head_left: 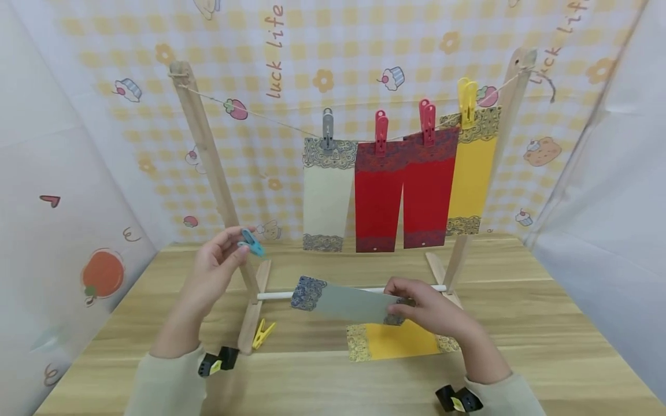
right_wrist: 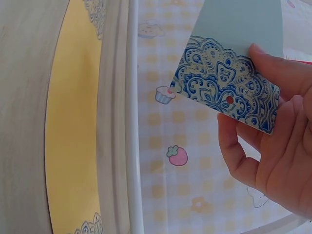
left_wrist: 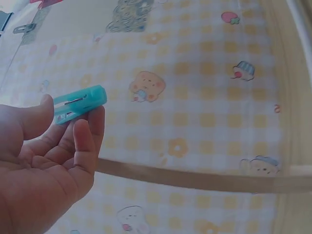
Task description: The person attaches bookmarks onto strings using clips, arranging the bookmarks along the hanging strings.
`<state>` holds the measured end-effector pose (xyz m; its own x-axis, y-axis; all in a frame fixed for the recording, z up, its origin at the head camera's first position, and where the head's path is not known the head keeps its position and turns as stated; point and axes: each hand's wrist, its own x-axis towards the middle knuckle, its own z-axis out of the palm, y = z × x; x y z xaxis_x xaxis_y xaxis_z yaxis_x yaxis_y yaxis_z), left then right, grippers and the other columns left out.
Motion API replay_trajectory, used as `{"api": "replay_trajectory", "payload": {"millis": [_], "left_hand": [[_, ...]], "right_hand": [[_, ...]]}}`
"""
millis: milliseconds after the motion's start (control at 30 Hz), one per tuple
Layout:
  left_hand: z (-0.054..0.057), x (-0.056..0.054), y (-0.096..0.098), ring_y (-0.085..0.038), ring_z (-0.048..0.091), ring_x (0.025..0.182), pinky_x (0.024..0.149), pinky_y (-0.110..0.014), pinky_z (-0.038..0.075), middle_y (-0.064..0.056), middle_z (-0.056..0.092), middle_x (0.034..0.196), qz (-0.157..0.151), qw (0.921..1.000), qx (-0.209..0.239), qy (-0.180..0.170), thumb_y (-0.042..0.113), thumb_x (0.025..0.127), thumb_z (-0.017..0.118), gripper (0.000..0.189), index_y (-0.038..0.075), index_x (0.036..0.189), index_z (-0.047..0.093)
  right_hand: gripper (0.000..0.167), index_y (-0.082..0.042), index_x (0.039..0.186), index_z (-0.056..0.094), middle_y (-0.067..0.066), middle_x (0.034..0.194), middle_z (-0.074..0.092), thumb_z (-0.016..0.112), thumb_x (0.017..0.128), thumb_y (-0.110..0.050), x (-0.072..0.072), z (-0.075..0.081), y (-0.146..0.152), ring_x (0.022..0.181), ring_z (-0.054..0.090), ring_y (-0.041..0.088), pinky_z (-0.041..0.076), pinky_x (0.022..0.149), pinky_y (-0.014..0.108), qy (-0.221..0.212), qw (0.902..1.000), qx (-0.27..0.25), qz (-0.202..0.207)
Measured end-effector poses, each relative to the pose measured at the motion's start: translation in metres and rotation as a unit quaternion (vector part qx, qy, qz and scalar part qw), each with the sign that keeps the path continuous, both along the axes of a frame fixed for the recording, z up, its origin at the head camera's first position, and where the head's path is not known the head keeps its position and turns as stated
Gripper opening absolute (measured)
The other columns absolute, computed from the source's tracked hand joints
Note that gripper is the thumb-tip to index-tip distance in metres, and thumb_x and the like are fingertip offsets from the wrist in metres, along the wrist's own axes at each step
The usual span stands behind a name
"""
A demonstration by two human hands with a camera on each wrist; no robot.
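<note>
Between thumb and fingers, my left hand point(head_left: 215, 266) pinches a light blue clothespin point(head_left: 252, 242), raised beside the left wooden post; the left wrist view shows the clothespin point(left_wrist: 80, 102) at the fingertips. My right hand point(head_left: 426, 309) holds a pale blue-grey paper card point(head_left: 348, 301) by its right end, above the table. Blue lace patterning covers both ends of that card, and a small hole shows near the held end in the right wrist view. Below it a yellow card point(head_left: 400, 341) with patterned ends lies on the table.
A string point(head_left: 260, 117) runs between two wooden posts point(head_left: 208, 150). From it hang a cream card point(head_left: 326, 196), two red cards point(head_left: 377, 202) and a yellow card point(head_left: 472, 179), clipped by grey, red and yellow clothespins. A yellow clothespin point(head_left: 262, 333) lies by the left foot. A white rod point(head_left: 276, 296) joins the posts low down.
</note>
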<state>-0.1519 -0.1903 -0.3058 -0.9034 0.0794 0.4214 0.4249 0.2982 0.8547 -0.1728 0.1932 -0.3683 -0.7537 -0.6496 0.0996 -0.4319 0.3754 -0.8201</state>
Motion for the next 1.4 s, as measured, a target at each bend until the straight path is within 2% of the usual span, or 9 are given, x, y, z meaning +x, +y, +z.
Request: {"api": "replay_trajectory", "payload": {"millis": [200, 333, 433, 567, 700, 967, 1167, 1300, 1400], "left_hand": [[0.023, 0.000, -0.011, 0.007, 0.066, 0.093, 0.082, -0.009, 0.052, 0.024, 0.072, 0.102, 0.020, 0.9995, 0.020, 0.013, 0.007, 0.099, 0.059, 0.040, -0.011, 0.134, 0.053], [0.036, 0.002, -0.016, 0.008, 0.067, 0.092, 0.081, -0.009, 0.052, 0.026, 0.071, 0.099, 0.030, 0.9994, -0.014, 0.007, 0.009, 0.098, 0.061, 0.041, -0.009, 0.135, 0.054], [0.044, 0.003, -0.017, 0.007, 0.068, 0.092, 0.080, -0.010, 0.053, 0.025, 0.072, 0.099, 0.023, 0.9994, -0.024, 0.007, 0.007, 0.097, 0.062, 0.035, 0.001, 0.131, 0.061], [0.056, 0.002, -0.016, 0.006, 0.069, 0.093, 0.081, -0.010, 0.053, 0.023, 0.073, 0.100, 0.019, 0.9991, -0.029, 0.025, 0.006, 0.096, 0.064, 0.037, 0.008, 0.133, 0.062], [0.068, 0.000, -0.011, 0.006, 0.069, 0.091, 0.080, -0.009, 0.052, 0.023, 0.073, 0.100, 0.027, 0.9976, -0.042, 0.047, 0.006, 0.096, 0.064, 0.044, 0.008, 0.139, 0.057], [0.086, -0.005, -0.001, 0.001, 0.070, 0.096, 0.080, -0.010, 0.053, 0.013, 0.075, 0.099, -0.019, 0.9981, 0.008, 0.058, 0.007, 0.097, 0.062, 0.035, 0.008, 0.132, 0.064], [0.094, -0.006, 0.007, 0.000, 0.070, 0.091, 0.076, -0.011, 0.054, 0.013, 0.075, 0.104, -0.020, 0.9962, 0.047, 0.070, 0.008, 0.097, 0.063, 0.026, 0.012, 0.121, 0.071], [0.100, -0.006, 0.013, -0.002, 0.068, 0.089, 0.076, -0.012, 0.053, 0.014, 0.074, 0.109, -0.014, 0.9952, 0.047, 0.085, 0.006, 0.096, 0.064, 0.023, 0.020, 0.111, 0.074], [0.106, -0.007, 0.016, -0.004, 0.067, 0.091, 0.077, -0.012, 0.053, 0.012, 0.074, 0.110, -0.021, 0.9941, 0.048, 0.095, 0.005, 0.096, 0.064, 0.020, 0.017, 0.109, 0.073]], "right_hand": [[0.010, -0.007, 0.100, 0.057, 0.008, 0.097, 0.066, 0.064, 0.096, -0.013, -0.003, 0.000, -0.007, 0.088, 0.063, 0.019, 0.054, 0.073, 0.028, 0.007, 0.9998, -0.020, -0.004], [0.009, -0.007, 0.101, 0.058, 0.008, 0.096, 0.065, 0.063, 0.097, -0.012, -0.004, 0.000, -0.011, 0.087, 0.065, 0.018, 0.056, 0.075, 0.033, 0.007, 0.9996, -0.028, -0.009], [0.008, -0.008, 0.101, 0.058, 0.005, 0.095, 0.063, 0.063, 0.096, -0.011, -0.005, 0.000, -0.014, 0.090, 0.064, 0.017, 0.055, 0.077, 0.031, 0.017, 0.9993, -0.029, -0.018], [0.007, -0.008, 0.101, 0.057, 0.006, 0.097, 0.062, 0.063, 0.096, -0.008, -0.006, 0.002, -0.021, 0.095, 0.063, 0.018, 0.054, 0.078, 0.027, 0.026, 0.9983, -0.044, -0.029], [0.007, -0.004, 0.102, 0.057, 0.014, 0.106, 0.064, 0.061, 0.097, -0.004, -0.008, 0.006, -0.029, 0.096, 0.065, 0.020, 0.058, 0.079, 0.028, 0.014, 0.9957, -0.083, -0.037], [0.009, 0.000, 0.105, 0.059, 0.018, 0.108, 0.065, 0.061, 0.096, -0.003, -0.009, 0.011, -0.042, 0.094, 0.064, 0.022, 0.056, 0.081, 0.026, 0.017, 0.9896, -0.125, -0.068], [0.010, 0.001, 0.105, 0.057, 0.020, 0.109, 0.064, 0.061, 0.096, -0.002, -0.008, 0.015, -0.051, 0.096, 0.064, 0.023, 0.055, 0.080, 0.026, -0.005, 0.9843, -0.159, -0.077], [0.013, 0.003, 0.108, 0.055, 0.022, 0.110, 0.064, 0.060, 0.097, -0.003, -0.008, 0.016, -0.055, 0.097, 0.065, 0.021, 0.056, 0.082, 0.026, -0.021, 0.9797, -0.183, -0.080], [0.016, 0.004, 0.110, 0.055, 0.024, 0.113, 0.066, 0.060, 0.097, -0.004, -0.008, 0.017, -0.058, 0.096, 0.066, 0.018, 0.056, 0.083, 0.024, -0.031, 0.9756, -0.198, -0.090]]}}
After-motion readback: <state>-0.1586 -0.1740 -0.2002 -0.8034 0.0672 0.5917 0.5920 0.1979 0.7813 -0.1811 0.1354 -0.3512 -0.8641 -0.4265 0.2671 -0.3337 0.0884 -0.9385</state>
